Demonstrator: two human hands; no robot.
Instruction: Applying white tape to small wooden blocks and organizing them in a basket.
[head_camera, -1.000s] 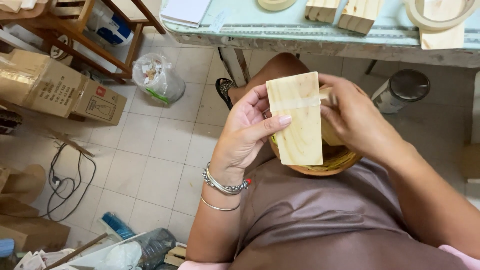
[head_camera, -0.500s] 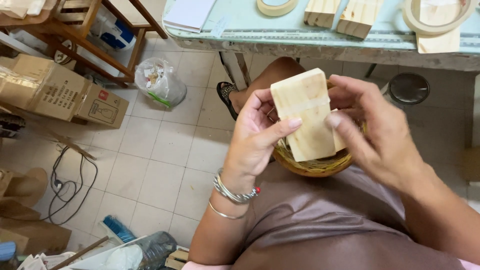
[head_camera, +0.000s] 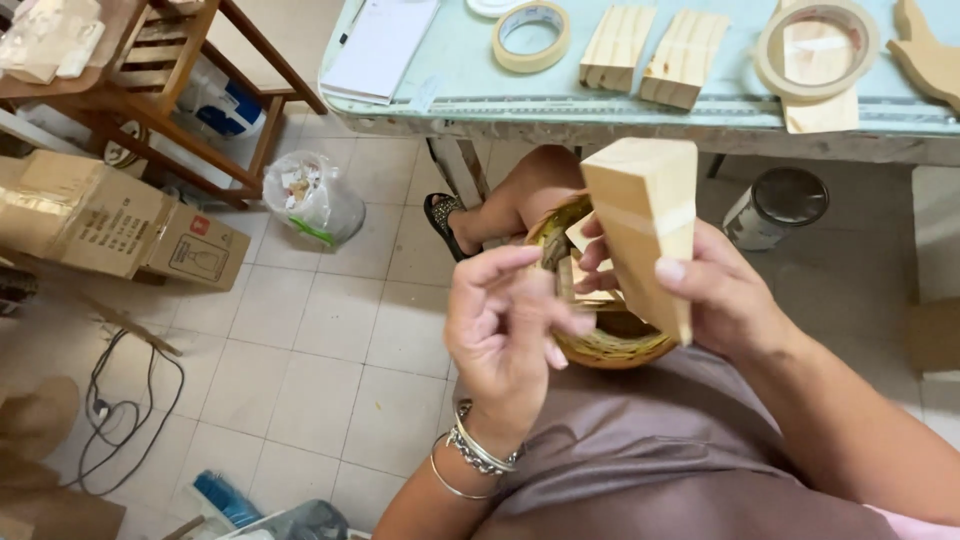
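Right hand (head_camera: 725, 300) grips the wooden block (head_camera: 645, 225); left hand (head_camera: 505, 330) hovers loosely curled, empty, beside the basket (head_camera: 610, 350).

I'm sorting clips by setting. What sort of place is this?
Most likely a home craft or woodworking space. The right hand holds a wooden block over a woven basket of offcuts, and cut wood pieces and tape rolls lie on a worn worktable.

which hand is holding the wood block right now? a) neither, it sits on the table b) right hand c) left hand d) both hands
b: the right hand alone clasps the wood block above the woven basket on the lap, while the left hand is open beside it and off the block.
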